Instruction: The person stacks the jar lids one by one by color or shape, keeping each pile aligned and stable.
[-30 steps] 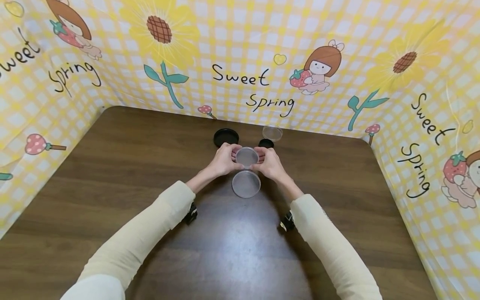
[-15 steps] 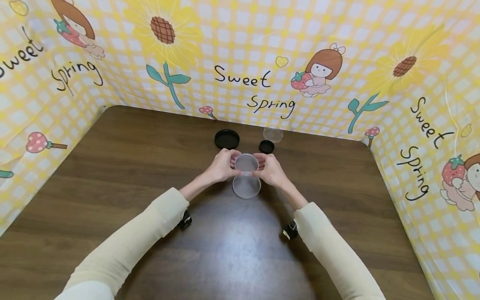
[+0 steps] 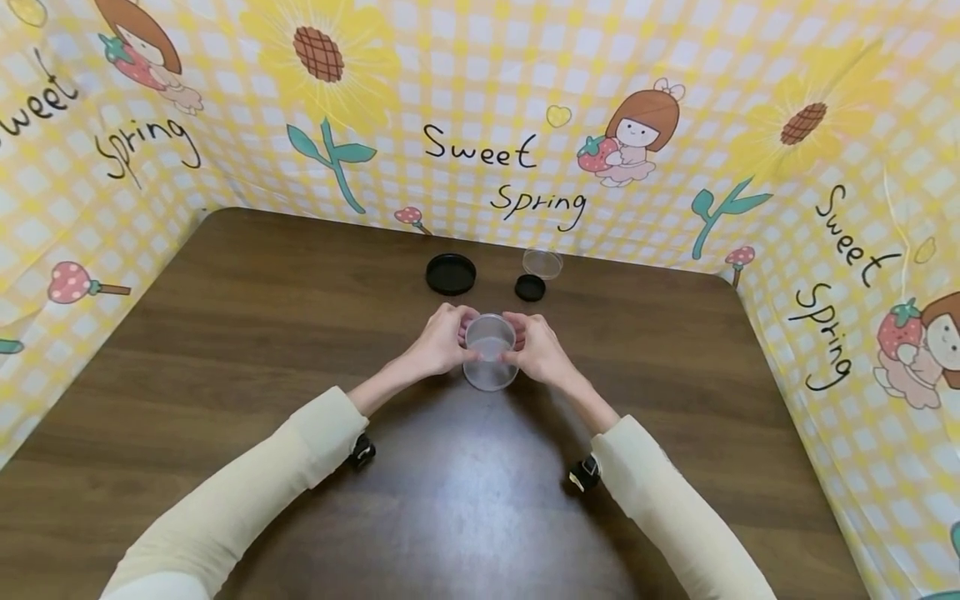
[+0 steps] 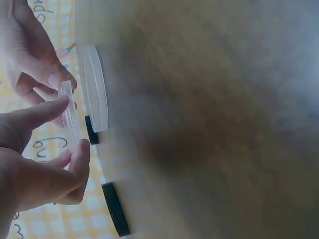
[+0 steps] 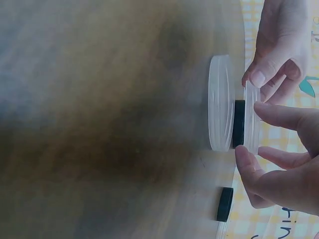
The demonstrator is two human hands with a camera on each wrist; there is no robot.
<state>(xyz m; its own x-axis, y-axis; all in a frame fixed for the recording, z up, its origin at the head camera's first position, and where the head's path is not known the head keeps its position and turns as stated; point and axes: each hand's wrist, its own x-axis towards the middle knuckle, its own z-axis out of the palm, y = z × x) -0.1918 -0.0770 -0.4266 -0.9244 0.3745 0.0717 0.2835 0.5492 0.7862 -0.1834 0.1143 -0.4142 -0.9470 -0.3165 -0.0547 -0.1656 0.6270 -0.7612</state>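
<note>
While left hand (image 3: pixel 444 342), right hand (image 3: pixel 540 346) pinch 1 clear dish (image 3: pixel 491 330) above larger dish (image 5: pixel 219 104), backdrop (image 3: pixel 480 92) reads "Sweet Spring".

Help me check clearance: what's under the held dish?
A larger dish sits below the held dish, a gap between them. In the head view, fingers hide parts of the larger dish.

From where I stand, there's room to reach across the worktop (image 3: pixel 262 333) outside either sleeve (image 3: pixel 240 492), or between the large black dish (image 3: pixel 451 275) and the small black dish (image 3: pixel 530 287). The left hand (image 3: pixel 442 340), right hand (image 3: pixel 538 347) and small clear dish (image 5: pixel 253 119) block the middle; the printed cloth (image 3: pixel 480 108) closes the back.
</note>
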